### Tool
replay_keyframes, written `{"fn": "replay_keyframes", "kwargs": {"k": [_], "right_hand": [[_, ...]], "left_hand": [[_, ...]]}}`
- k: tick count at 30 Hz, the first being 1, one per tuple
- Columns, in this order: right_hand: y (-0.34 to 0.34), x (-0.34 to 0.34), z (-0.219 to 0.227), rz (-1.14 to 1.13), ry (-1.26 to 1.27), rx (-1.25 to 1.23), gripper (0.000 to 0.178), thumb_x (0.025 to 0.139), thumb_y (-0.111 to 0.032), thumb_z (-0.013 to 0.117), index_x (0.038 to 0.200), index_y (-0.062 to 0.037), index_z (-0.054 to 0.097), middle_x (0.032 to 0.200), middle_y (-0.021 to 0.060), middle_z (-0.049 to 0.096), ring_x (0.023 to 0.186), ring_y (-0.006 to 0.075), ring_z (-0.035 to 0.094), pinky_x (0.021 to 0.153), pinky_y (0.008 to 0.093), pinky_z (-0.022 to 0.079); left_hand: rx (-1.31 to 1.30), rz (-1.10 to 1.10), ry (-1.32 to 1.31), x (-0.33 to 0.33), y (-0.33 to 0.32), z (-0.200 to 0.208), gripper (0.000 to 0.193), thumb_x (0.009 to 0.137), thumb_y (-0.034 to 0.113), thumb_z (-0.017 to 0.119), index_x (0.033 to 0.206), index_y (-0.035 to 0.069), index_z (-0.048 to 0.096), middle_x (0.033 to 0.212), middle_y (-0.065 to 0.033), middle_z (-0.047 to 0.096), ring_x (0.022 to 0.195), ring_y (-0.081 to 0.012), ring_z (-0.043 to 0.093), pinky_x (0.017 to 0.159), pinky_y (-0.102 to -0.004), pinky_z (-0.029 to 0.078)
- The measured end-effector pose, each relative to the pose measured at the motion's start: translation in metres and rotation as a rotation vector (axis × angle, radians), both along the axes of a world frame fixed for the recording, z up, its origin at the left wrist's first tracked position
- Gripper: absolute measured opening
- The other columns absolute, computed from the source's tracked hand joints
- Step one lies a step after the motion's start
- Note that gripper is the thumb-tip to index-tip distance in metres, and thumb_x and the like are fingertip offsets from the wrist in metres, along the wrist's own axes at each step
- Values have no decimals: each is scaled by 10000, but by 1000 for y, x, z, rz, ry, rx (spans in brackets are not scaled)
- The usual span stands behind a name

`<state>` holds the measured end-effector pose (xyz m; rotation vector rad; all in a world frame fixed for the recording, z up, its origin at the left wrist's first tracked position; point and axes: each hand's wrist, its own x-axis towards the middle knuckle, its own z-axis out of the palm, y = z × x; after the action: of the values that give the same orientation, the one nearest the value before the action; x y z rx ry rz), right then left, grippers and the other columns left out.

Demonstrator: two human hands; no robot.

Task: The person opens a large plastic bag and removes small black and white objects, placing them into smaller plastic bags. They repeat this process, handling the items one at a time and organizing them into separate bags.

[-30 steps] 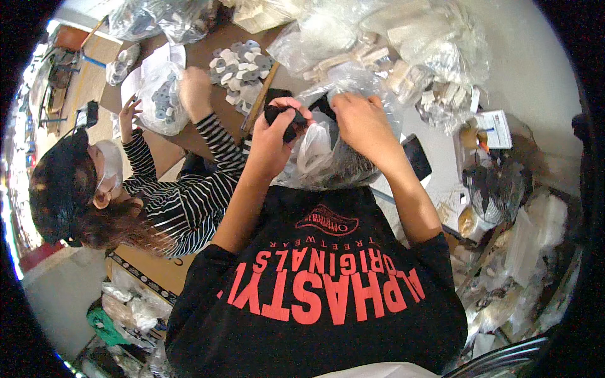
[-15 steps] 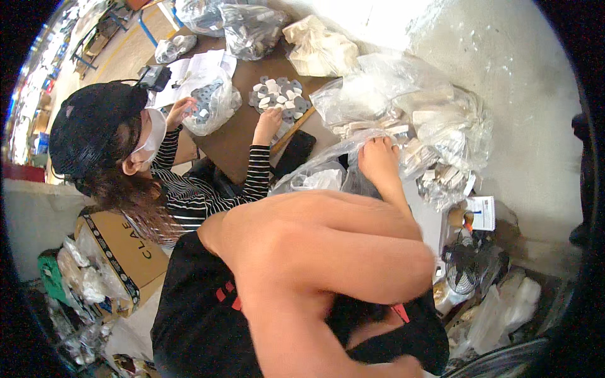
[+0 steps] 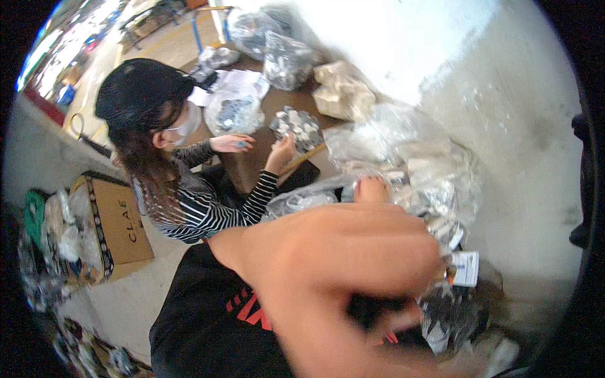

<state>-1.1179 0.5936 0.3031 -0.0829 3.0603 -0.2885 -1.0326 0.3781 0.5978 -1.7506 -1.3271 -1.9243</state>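
Observation:
At the centre, the fingers of my right hand (image 3: 372, 189) close on the raised edge of a clear plastic bag (image 3: 309, 199). Most of the right forearm is hidden behind bare skin that fills the foreground. That near skin appears to be my left hand (image 3: 353, 252), bent toward the right, very close and smeared by motion, so its fingers do not read clearly. Just beyond my right hand lie clear bags (image 3: 403, 142) with pale flat pieces (image 3: 394, 176) inside.
At the left, a co-worker in a black cap (image 3: 142, 94) handles small parts beside a pile of grey and white pieces (image 3: 299, 129) on a brown table (image 3: 255, 167). Filled bags (image 3: 287, 60) stand farther back. A cardboard box (image 3: 129, 233) sits lower left; a pale wall (image 3: 517, 126) rises right.
The view has shifted, and the scene sits lower in it. My near hand covers more of the right forearm. The co-worker's left hand has moved off the bag of grey parts.

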Motion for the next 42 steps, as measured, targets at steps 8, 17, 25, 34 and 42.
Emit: {"fn": "replay_keyframes", "kwargs": {"k": [8,17,25,34,42], "right_hand": [[13,29,41,187,176,-580,152,910,-109,664,1006,6,633,916,234,663,928,436,649,810,506,504],[10,59,82,262,192,-725,68,943,-33,667,988,-1,628,872,157,638,762,289,621,720,386,509],[5,71,98,247,231,-804,62,906,5,687,968,1,681,894,148,665,813,280,657,766,362,518],[-3,77,90,207,339,-805,66,904,22,671,966,1,678,920,129,662,880,265,655,810,348,512],[-6,79,69,173,337,-940,109,914,-34,702,1014,-12,666,1051,175,682,984,345,665,893,398,516]], "left_hand": [[-562,537,-307,-56,11,-181,120,983,55,639,1090,19,681,1031,-182,691,1005,-407,675,868,-463,538],[-495,591,-524,-45,27,-264,276,953,189,771,1179,44,707,1042,-131,718,988,-297,682,873,-401,537],[-500,579,-484,-45,30,-282,275,918,219,810,1102,46,702,1049,-140,725,1003,-295,692,888,-401,533],[-572,585,-704,-40,29,-277,288,945,238,806,1110,26,704,1029,-133,746,940,-199,684,859,-351,540],[-556,452,-844,-46,34,-294,291,988,265,768,1114,12,701,1058,-115,750,988,-180,677,921,-346,533]]}}
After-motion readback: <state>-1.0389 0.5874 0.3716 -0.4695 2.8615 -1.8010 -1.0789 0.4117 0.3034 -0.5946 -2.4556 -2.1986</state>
